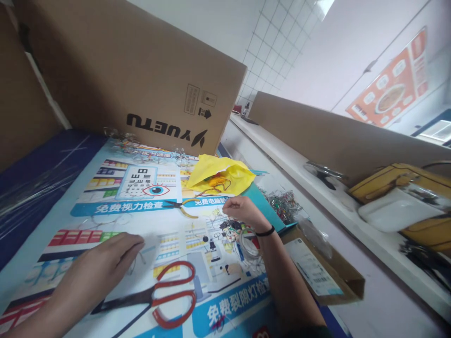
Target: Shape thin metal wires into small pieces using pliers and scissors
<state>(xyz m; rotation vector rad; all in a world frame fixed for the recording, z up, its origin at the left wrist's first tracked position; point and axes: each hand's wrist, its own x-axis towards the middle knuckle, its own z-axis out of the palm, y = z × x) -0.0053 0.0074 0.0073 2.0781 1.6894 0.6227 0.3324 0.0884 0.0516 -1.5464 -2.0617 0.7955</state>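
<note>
My left hand [121, 253] is over the printed table cover [148, 234] at the lower left, its fingers closed, with a thin wire loop hanging just beside the fingertips. Red-handled scissors [172, 295] lie to its right. My right hand [244, 211], with a black band at the wrist, has its fingers pinched together; anything between them is too small to make out. Just beyond it an open yellow bag [221, 176] holds orange and red items. Pliers with yellow handles [181, 206] rest left of that hand. A coil of clear wire [250, 244] lies below it.
A large cardboard box [155, 84] stands behind the work area. Tangled wire pieces [285, 204] fill a teal tray at the right, beside a brown parcel [324, 272]. More wire pieces [123, 141] lie at the back left. A white ledge [317, 183] runs along the right.
</note>
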